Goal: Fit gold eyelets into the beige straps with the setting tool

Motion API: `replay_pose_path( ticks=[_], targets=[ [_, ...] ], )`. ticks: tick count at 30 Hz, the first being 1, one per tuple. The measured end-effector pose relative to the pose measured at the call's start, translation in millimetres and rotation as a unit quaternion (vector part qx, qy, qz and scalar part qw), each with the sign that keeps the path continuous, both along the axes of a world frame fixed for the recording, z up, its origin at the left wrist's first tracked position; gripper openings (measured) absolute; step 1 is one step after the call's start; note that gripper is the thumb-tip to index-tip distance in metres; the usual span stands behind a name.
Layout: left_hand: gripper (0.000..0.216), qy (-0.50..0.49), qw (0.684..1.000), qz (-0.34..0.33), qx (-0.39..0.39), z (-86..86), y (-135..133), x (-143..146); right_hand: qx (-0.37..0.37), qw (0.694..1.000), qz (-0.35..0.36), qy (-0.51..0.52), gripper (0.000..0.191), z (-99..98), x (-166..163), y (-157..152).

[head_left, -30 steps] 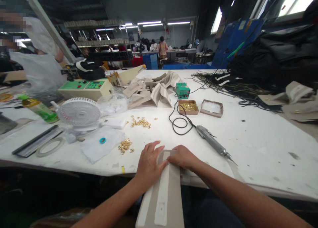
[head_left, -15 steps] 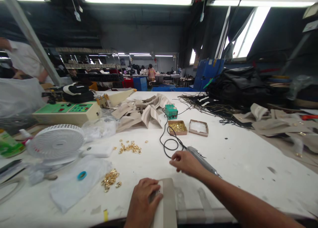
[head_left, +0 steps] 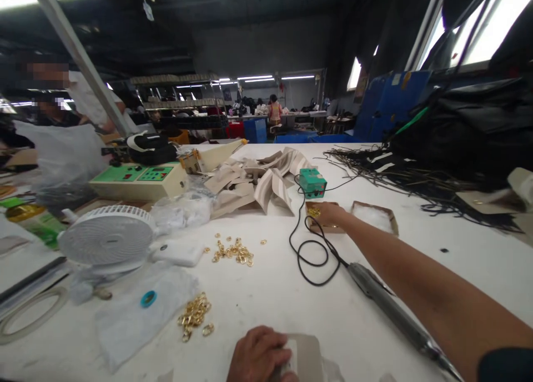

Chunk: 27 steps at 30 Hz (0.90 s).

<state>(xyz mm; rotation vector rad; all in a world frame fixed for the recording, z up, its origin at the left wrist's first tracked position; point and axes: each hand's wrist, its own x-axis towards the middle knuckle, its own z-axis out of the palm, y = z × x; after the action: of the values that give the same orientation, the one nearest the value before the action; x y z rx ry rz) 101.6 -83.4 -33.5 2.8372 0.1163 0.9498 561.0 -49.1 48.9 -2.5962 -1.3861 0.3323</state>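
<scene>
Cardboard box [head_left: 308, 204]: brown, holding gold fittings [head_left: 314, 211], at the right hand's [head_left: 331, 214] fingertips.
Control unit [head_left: 312, 182]: teal, just beyond those fingertips.
Cable [head_left: 310, 254]: black, just below the right fingers.
Fabric piece [head_left: 308, 357]: beige-grey, under the left hand's [head_left: 258, 357] fingers.
Loose fittings [head_left: 194, 315]: gold, left of the left fingers.
Table [head_left: 270, 293]: white with dark specks, between both hands' fingers.

Bright window glare, dim ceiling, warped edges.

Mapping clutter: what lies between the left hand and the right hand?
Head view: bare white table and the coiled black cable, nearer the right hand.
</scene>
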Motion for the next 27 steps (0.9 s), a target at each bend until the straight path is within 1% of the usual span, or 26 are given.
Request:
replay_pose_path(
  ticks=[2, 5, 7, 9, 11, 13, 16, 19, 22, 24, 27],
  targets=[
    [0.029, 0.012, 1.000, -0.002, -0.004, -1.2, -1, -1, -0.010, 1.000, 0.029, 0.004, 0.035, -14.2, 7, 10],
    [0.025, 0.012, 1.000, 0.007, -0.020, -4.2, -2, -1, -0.005, 0.998, 0.053, 0.017, 0.034, -28.2, 14, 12],
    [0.021, 0.005, 0.999, 0.019, -0.033, -5.4, -3, 0, 0.011, 0.999, 0.045, 0.027, 0.032, -33.3, 15, 7],
    [0.021, 0.001, 0.999, 0.015, -0.030, -4.2, -3, 1, 0.033, 0.998, 0.025, 0.040, 0.032, -35.9, 13, 1],
    [0.025, -0.003, 1.000, 0.002, -0.012, -0.6, -2, 2, 0.057, 0.997, -0.001, 0.059, 0.031, -35.6, 10, -4],
    [0.029, -0.005, 1.000, 0.001, 0.002, 3.9, -3, 3, 0.083, 0.992, -0.029, 0.086, 0.030, -31.3, 8, -8],
    [0.026, -0.010, 1.000, 0.011, -0.002, 8.5, -7, 4, 0.124, 0.980, -0.067, 0.138, 0.030, -14.7, 11, -22],
    [0.021, -0.008, 0.999, 0.038, -0.030, 9.1, -13, 5, 0.168, 0.965, -0.087, 0.180, 0.028, 8.8, 22, -56],
    [0.019, -0.004, 0.997, 0.062, -0.051, 7.5, -16, 7, 0.190, 0.957, -0.098, 0.198, 0.026, 24.5, 28, -117],
    [0.020, -0.009, 0.996, 0.066, -0.053, 6.2, -15, 9, 0.178, 0.956, -0.110, 0.204, 0.024, 24.4, 23, -165],
    [0.026, -0.014, 0.996, 0.067, -0.051, 4.2, -12, 12, 0.140, 0.958, -0.142, 0.204, 0.018, 9.0, 5, -230]
  ],
)
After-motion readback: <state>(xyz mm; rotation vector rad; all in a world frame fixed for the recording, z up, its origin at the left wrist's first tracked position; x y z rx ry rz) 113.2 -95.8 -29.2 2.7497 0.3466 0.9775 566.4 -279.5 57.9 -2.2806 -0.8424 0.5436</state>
